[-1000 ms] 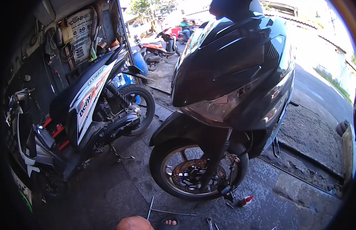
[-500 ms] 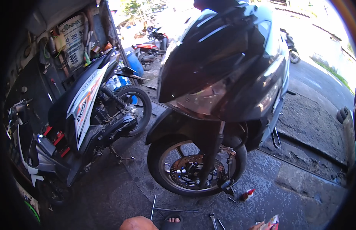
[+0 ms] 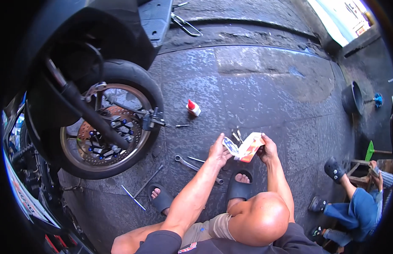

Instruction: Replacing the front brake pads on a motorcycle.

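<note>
My left hand (image 3: 217, 152) and my right hand (image 3: 267, 149) grip either side of an opened white, orange and blue packet (image 3: 250, 150), with small metal pieces (image 3: 236, 134) on the floor just beyond it. Left of my hands is a motorbike's front wheel (image 3: 148, 89) with a bronze rim, brake disc (image 3: 95, 131) and caliper (image 3: 149, 120) hanging at its edge. A white bottle with a red nozzle (image 3: 194, 109) and a short metal piece (image 3: 182, 125) lie beside it. A combination wrench (image 3: 186, 166) and a T-handle wrench (image 3: 145, 187) lie near my sandalled feet.
A co-worker (image 3: 355, 211) in jeans and clogs sits at the right beside a wooden stool (image 3: 357, 167), below a black bucket (image 3: 352, 97). A second scooter (image 3: 23, 186) stands at the far left. A ridge in the paving (image 3: 264, 25) runs along the top.
My view has swung down and rightward from both scooters to the floor. A hand with the packet showed at the lower edge half a second ago; now both hands hold it opened, mid-view.
</note>
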Available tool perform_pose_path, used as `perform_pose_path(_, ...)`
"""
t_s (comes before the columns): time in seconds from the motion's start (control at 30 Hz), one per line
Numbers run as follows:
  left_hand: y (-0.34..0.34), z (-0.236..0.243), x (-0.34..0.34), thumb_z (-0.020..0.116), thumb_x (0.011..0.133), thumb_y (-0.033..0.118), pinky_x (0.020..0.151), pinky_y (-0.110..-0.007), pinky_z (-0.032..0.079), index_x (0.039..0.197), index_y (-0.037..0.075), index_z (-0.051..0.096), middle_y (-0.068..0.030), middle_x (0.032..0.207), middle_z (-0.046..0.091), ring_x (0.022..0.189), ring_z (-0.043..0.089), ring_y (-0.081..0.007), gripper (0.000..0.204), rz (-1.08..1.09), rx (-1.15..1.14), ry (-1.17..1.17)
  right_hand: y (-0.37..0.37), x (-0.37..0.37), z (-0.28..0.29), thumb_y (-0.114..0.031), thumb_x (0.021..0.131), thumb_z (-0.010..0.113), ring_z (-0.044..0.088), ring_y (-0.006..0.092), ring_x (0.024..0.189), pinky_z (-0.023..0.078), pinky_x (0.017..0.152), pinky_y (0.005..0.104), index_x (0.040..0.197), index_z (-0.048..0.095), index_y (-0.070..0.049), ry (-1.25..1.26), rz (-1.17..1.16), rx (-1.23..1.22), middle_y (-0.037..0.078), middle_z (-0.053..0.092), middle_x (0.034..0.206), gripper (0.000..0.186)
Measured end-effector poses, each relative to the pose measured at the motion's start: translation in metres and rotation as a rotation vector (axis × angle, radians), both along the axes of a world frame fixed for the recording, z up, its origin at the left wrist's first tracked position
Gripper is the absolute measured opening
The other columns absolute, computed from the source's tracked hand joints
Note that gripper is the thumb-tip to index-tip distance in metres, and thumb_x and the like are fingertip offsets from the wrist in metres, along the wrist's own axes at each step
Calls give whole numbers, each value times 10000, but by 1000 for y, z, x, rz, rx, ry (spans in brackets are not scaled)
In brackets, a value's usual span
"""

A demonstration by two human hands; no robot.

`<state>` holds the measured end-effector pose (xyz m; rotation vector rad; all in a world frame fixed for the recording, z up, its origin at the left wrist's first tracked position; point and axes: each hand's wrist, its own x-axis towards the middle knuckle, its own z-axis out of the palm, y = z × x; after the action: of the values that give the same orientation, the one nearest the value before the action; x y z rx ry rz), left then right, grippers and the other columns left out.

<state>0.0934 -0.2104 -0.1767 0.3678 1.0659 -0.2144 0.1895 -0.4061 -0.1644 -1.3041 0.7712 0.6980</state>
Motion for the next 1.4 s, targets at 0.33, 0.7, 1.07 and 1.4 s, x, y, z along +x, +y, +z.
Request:
perform_pose_path(0.33,1,20,-27,599,960,315,558,-285,563,1051,-21,612,-121,921,696,710,693,-188,348,-571,312,-135,-38,-7,57,-173,891,644,691,189,826,572,707,345,1215,592,38,-153,344,47,102,698,1003,390)
perform_pose_path(0.7,108,66,-139,646,896,246,713,-500,530,933,27,649,-203,851,691,839,676,-405,222,-1276,1431,-253,8,29,21,-407,961,650,583,133,632,482,558,263,1058,607,-78,-56,263,-57,62,680,891,345)
perform_pose_path(1.07,126,110,-335,670,819,156,651,-477,547,1059,65,567,-158,895,621,781,657,-372,277,-1294,1674,-66,243,-33,81,-351,855,748,661,395,998,529,863,466,1179,568,-3,-1190,1219,-189,232,661,1064,508)
perform_pose_path(1.4,209,153,-183,656,906,413,873,-427,498,1263,-23,509,-198,1085,600,1004,633,-309,581,-650,1918,-238,258,-18,146,-311,875,674,676,388,843,538,767,489,916,645,-15,-1376,1501,-213,187,661,866,300)
